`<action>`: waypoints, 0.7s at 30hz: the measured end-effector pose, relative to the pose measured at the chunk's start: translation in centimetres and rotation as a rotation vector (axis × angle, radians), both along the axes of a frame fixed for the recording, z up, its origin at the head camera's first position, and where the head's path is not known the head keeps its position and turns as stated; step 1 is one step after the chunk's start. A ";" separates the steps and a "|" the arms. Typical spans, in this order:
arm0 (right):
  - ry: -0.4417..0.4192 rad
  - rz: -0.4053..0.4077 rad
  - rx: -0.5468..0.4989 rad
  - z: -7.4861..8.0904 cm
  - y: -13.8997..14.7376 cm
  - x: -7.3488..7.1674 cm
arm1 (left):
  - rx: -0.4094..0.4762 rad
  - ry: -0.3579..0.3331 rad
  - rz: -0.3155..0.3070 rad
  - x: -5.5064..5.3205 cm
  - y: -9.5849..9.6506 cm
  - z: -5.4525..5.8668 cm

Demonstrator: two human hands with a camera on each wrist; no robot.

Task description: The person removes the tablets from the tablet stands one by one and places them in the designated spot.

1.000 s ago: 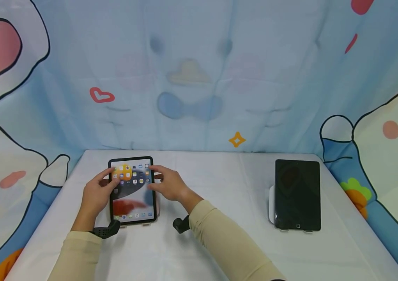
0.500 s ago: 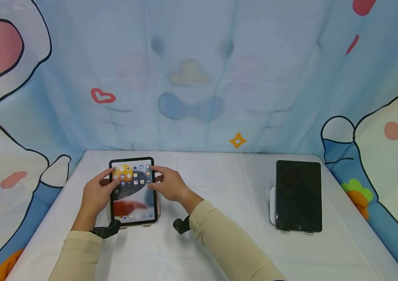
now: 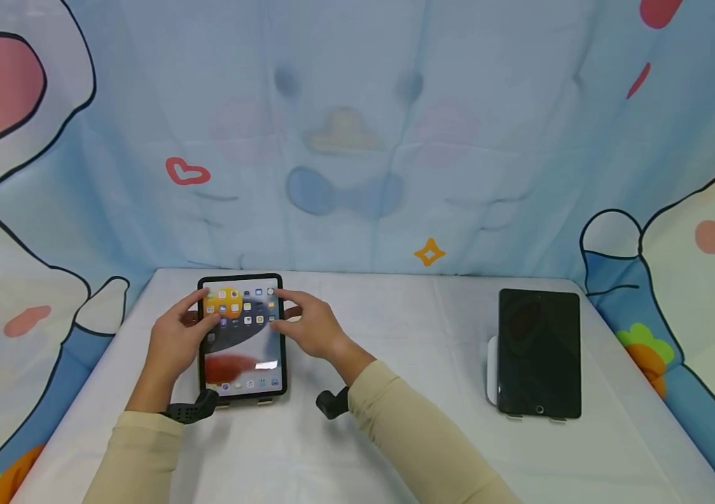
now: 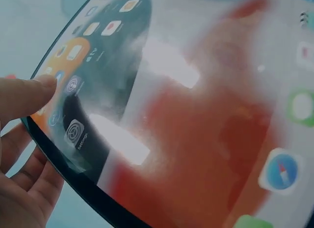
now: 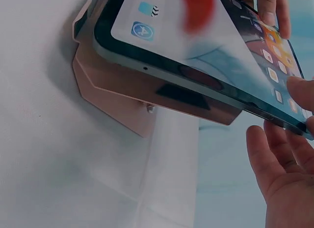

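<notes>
A tablet point(image 3: 240, 353) with a lit home screen leans on a stand at the table's left side. My left hand point(image 3: 171, 339) grips its left edge near the top, thumb on the screen and fingers behind, as the left wrist view shows. At the opposite edge my right hand point(image 3: 319, 327) pinches the tablet the same way. In the right wrist view the rose-gold metal stand point(image 5: 117, 98) shows under the tablet, with a bent lip at its lower end and a hinge screw. From the head view the tablet hides most of this stand.
On the right of the white-covered table point(image 3: 407, 420) a second tablet point(image 3: 540, 350), its screen dark, leans on a white stand point(image 3: 491, 371). A blue curtain point(image 3: 357, 231) with cartoon prints hangs behind the table.
The lit tablet's top edge has risen slightly and it looks more upright; the stand's part at its right side is now hidden. Both hands keep their grip, the right one shifting slightly up.
</notes>
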State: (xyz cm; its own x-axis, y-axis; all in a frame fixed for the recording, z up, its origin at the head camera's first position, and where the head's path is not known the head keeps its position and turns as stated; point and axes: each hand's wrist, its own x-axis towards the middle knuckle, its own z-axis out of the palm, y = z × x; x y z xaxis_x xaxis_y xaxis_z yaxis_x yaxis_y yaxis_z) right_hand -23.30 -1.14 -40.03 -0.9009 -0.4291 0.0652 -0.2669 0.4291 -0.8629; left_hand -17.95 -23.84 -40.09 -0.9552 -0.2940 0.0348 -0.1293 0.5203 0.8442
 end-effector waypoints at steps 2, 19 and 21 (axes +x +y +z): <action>0.022 -0.003 -0.016 0.1 0.4 -0.1 | 0.009 0.012 -0.016 0.1 0.3 0.4; 0.029 -0.030 -0.128 0.7 4.3 0.0 | 0.012 0.046 -0.116 0.4 2.6 1.7; 0.016 -0.029 -0.140 0.7 4.7 0.0 | 0.017 0.051 -0.131 0.3 2.9 1.6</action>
